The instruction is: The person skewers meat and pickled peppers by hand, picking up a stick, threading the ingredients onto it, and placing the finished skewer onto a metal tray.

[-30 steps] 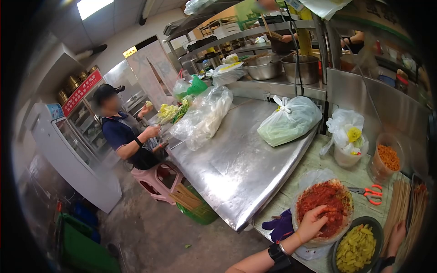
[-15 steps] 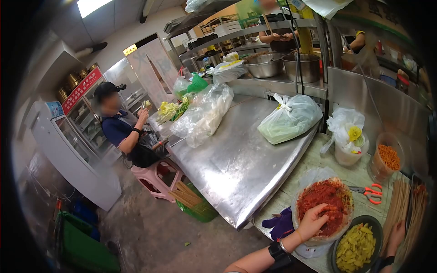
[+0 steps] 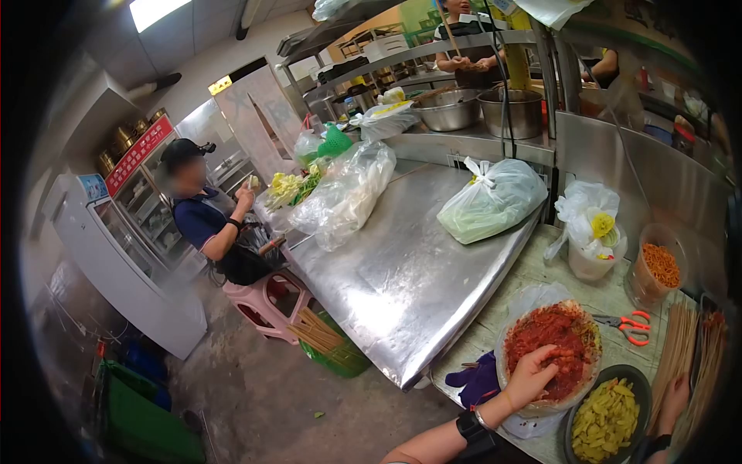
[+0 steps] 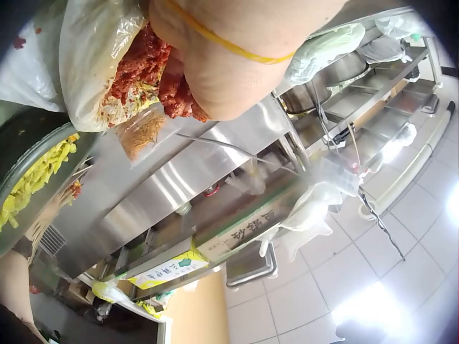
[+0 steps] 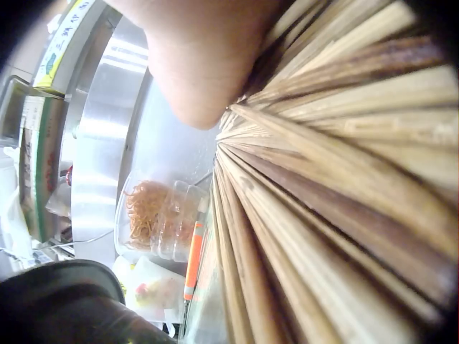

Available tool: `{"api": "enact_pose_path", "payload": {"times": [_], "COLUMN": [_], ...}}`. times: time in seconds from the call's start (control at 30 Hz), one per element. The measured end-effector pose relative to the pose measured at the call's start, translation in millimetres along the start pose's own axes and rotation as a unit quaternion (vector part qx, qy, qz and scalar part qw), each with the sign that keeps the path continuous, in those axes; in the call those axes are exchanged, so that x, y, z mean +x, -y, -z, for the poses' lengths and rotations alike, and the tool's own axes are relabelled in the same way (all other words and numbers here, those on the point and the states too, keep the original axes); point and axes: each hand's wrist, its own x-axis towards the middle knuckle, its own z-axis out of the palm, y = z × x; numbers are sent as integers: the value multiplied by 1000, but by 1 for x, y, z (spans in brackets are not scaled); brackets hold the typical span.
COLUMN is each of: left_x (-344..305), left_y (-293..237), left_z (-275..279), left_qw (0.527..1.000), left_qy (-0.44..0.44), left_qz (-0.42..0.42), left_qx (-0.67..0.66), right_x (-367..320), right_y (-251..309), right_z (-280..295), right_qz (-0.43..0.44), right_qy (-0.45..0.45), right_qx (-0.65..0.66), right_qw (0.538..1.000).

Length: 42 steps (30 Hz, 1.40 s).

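My left hand (image 3: 532, 380) reaches into a tub lined with a clear plastic bag (image 3: 506, 340), its fingers bent into a red, chopped, meat-like mixture (image 3: 553, 329). In the left wrist view, red pieces (image 4: 179, 97) lie against that hand, and its fingertips are hidden. At the right edge, my right hand (image 3: 674, 402) is beside a bundle of wooden skewers (image 3: 674, 340). Skewers (image 5: 323, 201) fill much of the right wrist view, close against the hand; I cannot tell whether its fingers grip any. Between the hands stands a dark bowl (image 3: 644, 387) of yellow-green pieces (image 3: 607, 421).
Orange-handled pliers (image 3: 627, 325), a cup of orange shreds (image 3: 659, 267) and a bagged white tub (image 3: 591, 267) stand beyond. A purple glove (image 3: 475, 380) lies left of the tub. A tied bag (image 3: 495, 203) rests on the steel table (image 3: 402, 271). A person in a cap (image 3: 205, 209) sits far left.
Both my hands keep nearly the same place. The seated person has raised one forearm, and the person behind the shelf has come further into view.
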Motion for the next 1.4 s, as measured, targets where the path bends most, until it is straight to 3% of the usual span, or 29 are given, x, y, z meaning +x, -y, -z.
{"api": "enact_pose_path", "payload": {"times": [0.67,0.9,1.17,1.4], "left_x": [-1,-1,-1,-1], "left_y": [-11,-8,-10,-3], "left_z": [-3,-4,-3,-2], "left_qw": [1000,1000,1000,999], "left_qy": [-4,-9,-8,-8], "left_qz": [4,-5,4,10], "left_qx": [-11,-24,-6,-33], "right_x": [-3,0,0,1], "right_y": [12,-7,16,3], "right_z": [7,-4,11,4], "right_qz": [11,21,-30,-16], "right_qy": [6,-14,54,43], "right_qx": [-1,35,-33,-1], "right_qw": [1000,999,998,999]}}
